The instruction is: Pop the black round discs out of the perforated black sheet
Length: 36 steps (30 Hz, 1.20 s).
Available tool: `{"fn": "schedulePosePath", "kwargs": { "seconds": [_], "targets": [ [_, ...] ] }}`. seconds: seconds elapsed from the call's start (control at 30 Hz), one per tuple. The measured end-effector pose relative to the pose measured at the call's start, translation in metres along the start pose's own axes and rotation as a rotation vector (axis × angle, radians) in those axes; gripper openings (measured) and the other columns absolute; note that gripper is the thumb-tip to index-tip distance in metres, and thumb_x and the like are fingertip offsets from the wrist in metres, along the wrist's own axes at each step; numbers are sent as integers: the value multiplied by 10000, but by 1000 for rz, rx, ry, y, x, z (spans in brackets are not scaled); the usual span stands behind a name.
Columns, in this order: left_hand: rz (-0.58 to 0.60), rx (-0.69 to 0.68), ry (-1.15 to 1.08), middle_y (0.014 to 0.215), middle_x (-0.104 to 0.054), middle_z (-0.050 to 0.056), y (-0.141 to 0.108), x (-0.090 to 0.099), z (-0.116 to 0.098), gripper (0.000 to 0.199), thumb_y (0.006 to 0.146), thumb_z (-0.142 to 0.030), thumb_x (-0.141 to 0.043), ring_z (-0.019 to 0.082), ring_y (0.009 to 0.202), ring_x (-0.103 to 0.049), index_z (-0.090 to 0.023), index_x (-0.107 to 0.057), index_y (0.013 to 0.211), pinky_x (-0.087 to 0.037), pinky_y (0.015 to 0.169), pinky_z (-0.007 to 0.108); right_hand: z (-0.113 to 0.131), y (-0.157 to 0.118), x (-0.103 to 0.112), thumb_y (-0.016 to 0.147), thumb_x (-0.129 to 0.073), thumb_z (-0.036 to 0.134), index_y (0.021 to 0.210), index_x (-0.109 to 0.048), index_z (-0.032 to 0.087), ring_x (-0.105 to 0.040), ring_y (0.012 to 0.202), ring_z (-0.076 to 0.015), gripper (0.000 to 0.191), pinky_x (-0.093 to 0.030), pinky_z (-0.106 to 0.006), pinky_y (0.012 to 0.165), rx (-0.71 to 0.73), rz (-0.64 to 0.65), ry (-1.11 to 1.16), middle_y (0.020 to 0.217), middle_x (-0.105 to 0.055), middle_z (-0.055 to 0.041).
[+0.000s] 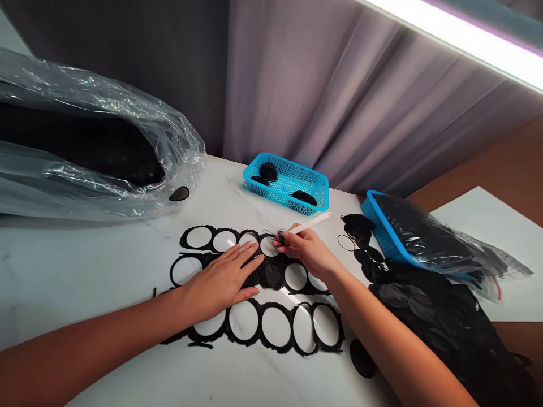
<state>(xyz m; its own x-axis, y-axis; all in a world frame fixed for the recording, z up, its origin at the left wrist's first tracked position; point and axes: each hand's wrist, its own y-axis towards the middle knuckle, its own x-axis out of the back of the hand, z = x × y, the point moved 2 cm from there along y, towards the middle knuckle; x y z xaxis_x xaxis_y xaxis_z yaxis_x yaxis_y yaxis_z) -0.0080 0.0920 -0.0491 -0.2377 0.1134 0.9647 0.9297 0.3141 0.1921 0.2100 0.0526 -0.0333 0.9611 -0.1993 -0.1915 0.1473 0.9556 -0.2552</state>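
Several black strips with large oval holes point(278, 355) lie in rows on the white marbled table. My left hand point(224, 277) rests flat on the middle strip, fingers stretched out and pressing it down. A dark oval piece point(271, 273) still fills one opening just right of those fingers. My right hand point(309, 247) is closed around a slim white stick-like tool point(314, 221), whose back end points up and right. At its fingertips, by the top strip point(199, 237), are thin black scraps; the tool's tip is hidden there.
A blue basket point(285, 203) holding black oval pieces stands behind the strips. To the right, a second blue basket point(388, 234) carries a clear bag of black material, beside a heap of black ovals point(424, 316). A large clear plastic bag point(97, 198) lies at left.
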Motion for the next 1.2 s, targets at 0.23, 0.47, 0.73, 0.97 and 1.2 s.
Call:
{"fn": "schedulePosePath", "kwargs": {
  "seconds": [0.23, 0.47, 0.73, 0.97, 1.2],
  "targets": [
    [-87, 2, -134, 1452, -444, 193, 0, 3, -4, 485, 923, -382, -631, 349, 1373, -398, -127, -516, 1319, -360, 1108, 506, -11, -7, -16, 753, -790, 416, 803, -631, 155, -640, 867, -158, 310, -528, -315, 829, 11, 42, 0, 863, -628, -19],
    [-340, 318, -663, 1140, -554, 59, 12, 32, 5, 197, 929, -202, -488, 185, 1007, -601, -206, -491, 1126, -546, 857, 340, 6, -25, -33, 843, -732, 384, 872, -646, 171, -635, 897, -157, 231, -497, -296, 824, 49, 141, -79, 972, -662, -47],
    [-130, 242, -812, 1428, -470, 55, 12, 35, 10, 729, 762, -77, -546, 231, 1348, -416, -276, -372, 1442, -355, 1119, 414, 9, -42, -45, 828, -755, 286, 824, -618, 169, -637, 1032, -174, 180, -456, -351, 1008, -147, 241, 227, 998, -684, -57],
    [-27, 222, -1049, 967, -645, 17, 16, 31, 18, 580, 876, -180, -511, 167, 966, -633, -226, -340, 1428, -477, 929, 357, 4, -56, -40, 811, -765, 273, 813, -547, 177, -644, 833, -113, 238, -513, -229, 775, -264, 364, 223, 981, -683, -54],
    [-99, 204, -796, 1078, -637, 47, 14, 28, 12, 346, 924, -195, -539, 181, 1014, -624, -211, -498, 1267, -503, 899, 334, 2, -49, -30, 806, -764, 331, 785, -533, 178, -464, 550, -54, 277, -316, -161, 452, -164, 315, 212, 880, -680, -43]
  ]
}}
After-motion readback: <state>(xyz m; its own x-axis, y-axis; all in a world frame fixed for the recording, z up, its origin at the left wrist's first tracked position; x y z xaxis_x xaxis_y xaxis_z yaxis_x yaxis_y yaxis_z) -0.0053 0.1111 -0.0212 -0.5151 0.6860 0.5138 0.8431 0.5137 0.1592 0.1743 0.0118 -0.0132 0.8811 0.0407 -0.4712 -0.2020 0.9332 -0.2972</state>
